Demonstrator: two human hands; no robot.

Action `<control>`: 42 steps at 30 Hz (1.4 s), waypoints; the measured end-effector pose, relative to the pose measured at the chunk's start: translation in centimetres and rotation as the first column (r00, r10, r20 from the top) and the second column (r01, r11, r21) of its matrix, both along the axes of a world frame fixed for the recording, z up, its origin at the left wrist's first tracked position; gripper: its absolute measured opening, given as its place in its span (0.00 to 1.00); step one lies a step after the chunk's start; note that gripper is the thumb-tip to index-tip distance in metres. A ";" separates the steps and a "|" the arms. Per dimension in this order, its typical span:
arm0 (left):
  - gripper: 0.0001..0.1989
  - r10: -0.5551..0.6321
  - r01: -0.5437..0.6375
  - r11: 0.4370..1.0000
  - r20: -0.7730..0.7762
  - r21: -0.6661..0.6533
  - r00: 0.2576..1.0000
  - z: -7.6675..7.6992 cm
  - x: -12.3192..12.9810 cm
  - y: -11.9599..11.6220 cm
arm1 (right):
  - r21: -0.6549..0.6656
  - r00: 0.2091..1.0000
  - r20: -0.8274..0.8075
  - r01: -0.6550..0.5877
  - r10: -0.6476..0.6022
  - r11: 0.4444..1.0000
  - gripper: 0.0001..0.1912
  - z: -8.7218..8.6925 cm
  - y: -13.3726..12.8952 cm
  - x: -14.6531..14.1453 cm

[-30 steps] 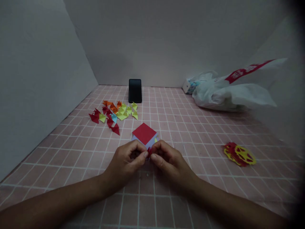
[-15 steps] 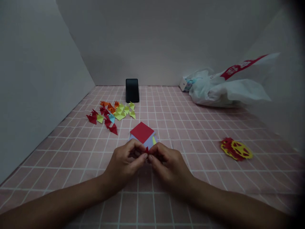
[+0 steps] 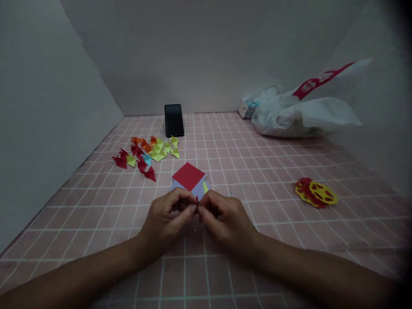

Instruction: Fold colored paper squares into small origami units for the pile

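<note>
Between my fingertips is a small piece of folded red paper, mostly hidden by the fingers. My left hand pinches it from the left, thumb and forefinger closed. From the other side my right hand pinches it the same way, the two hands almost touching. Just beyond them lies a stack of square paper sheets, with a red sheet on top and lilac sheets showing beneath. Farther left sits a group of folded paper cranes in red, orange, yellow and blue, among them a red crane and a yellow crane.
A black phone leans near the back wall. At the back right are a white plastic bag and a small box. Red and yellow cut-out shapes lie at the right on the pink checked cloth.
The camera view has shifted slightly, moving the background things a little left. Both hands keep their pinch, and the red paper between them now looks narrower, as if turned edge-on.
</note>
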State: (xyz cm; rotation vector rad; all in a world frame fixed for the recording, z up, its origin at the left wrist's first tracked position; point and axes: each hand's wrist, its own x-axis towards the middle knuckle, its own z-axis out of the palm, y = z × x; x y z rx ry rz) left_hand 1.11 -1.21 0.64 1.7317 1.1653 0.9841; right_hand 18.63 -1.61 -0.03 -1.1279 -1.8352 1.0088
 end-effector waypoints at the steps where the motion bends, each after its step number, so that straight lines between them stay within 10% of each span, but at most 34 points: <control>1: 0.02 -0.001 0.002 1.000 0.006 -0.012 1.000 0.0 0.0 0.0 | -0.005 1.000 0.002 -0.003 0.003 1.000 0.09 0.0 0.0 0.0; 42: 0.03 -0.080 0.082 0.996 0.049 -0.041 0.996 0.2 -0.5 0.2 | -0.088 0.990 -0.133 -0.065 0.053 0.994 0.07 -0.2 0.5 0.2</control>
